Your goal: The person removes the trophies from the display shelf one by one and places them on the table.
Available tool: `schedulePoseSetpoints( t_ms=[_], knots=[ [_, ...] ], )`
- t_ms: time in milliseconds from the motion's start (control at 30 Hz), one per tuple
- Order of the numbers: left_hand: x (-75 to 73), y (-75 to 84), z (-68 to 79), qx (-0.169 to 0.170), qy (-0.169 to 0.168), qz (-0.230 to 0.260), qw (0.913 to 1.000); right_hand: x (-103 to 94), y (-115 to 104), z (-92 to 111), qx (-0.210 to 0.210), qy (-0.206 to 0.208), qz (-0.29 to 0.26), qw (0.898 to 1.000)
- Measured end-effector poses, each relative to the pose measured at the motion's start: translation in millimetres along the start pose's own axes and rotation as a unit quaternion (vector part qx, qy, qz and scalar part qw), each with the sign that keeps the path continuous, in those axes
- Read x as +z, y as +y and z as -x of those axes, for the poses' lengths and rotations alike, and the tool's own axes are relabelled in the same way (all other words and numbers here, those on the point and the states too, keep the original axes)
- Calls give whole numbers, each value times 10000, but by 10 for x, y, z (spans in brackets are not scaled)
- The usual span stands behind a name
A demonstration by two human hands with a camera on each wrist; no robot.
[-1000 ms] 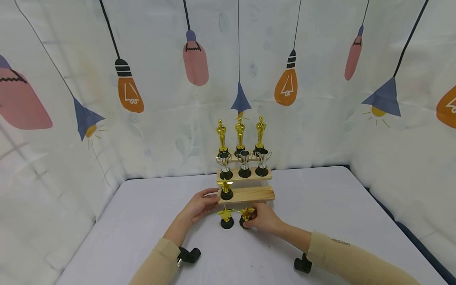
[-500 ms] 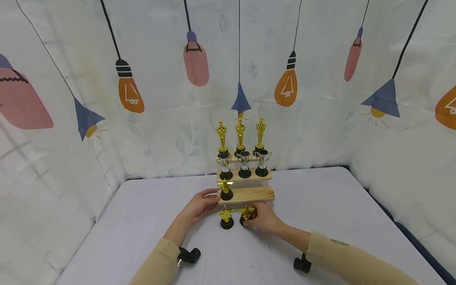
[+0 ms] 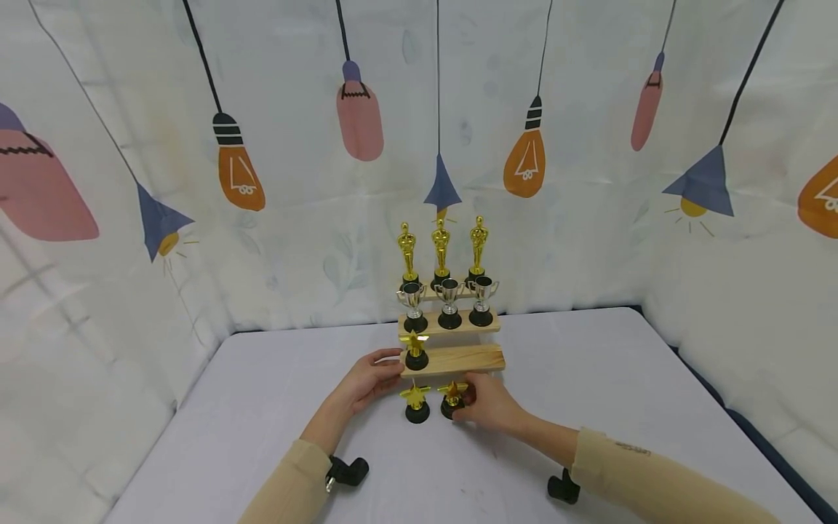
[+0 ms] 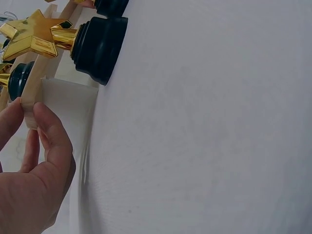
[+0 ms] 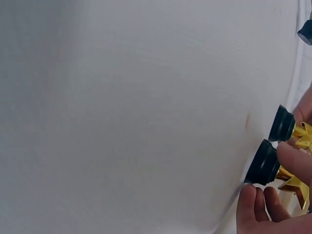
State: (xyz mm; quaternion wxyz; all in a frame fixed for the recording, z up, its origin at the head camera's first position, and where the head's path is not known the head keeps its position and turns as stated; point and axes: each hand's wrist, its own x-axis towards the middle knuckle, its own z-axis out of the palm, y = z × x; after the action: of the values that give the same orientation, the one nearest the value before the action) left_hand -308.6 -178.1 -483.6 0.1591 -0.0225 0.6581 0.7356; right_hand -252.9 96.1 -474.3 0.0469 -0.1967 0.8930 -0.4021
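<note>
One shiny gold star trophy with round black base (image 3: 449, 409), upright on the table just below the centre of the head view; held at the base between thumb and fingers of the right hand (image 3: 489, 402), both repeated at the lower right of the right wrist view. One matching left-hand star trophy (image 3: 416, 411), upright on the table just beside, untouched. One matching shelf star trophy (image 3: 416, 359), upright at the left end of the lowest shelf. One lowest shelf (image 3: 465, 358), pale grained wooden board, left end pinched by the left hand (image 3: 373, 380), repeated at the left edge of the left wrist view. Three silver two-handled cups (image 3: 449, 319), black-based, in a row on a pale wooden middle shelf (image 3: 466, 330). Three gold human-figure statuettes (image 3: 441, 247), black-based, along the highest row. Two beige sleeves (image 3: 288, 484), at lower left and lower right; black device (image 3: 350, 470) near each cuff. One white-clothed table (image 3: 222, 422). One white fabric backdrop (image 3: 294, 247), upper frame, printed with pink, orange and blue hanging lamps.
</note>
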Motion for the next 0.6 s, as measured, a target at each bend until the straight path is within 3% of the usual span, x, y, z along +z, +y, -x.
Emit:
schedulePoseSetpoints(
  t_ms=[233, 600],
  knots=[
    [12, 0, 4, 34, 17, -64, 10000, -108, -12, 41, -177, -43, -29, 9998],
    [11, 10, 12, -13, 56, -43, 10000, -286, -60, 74, -680, 281, 232, 9970]
  ],
)
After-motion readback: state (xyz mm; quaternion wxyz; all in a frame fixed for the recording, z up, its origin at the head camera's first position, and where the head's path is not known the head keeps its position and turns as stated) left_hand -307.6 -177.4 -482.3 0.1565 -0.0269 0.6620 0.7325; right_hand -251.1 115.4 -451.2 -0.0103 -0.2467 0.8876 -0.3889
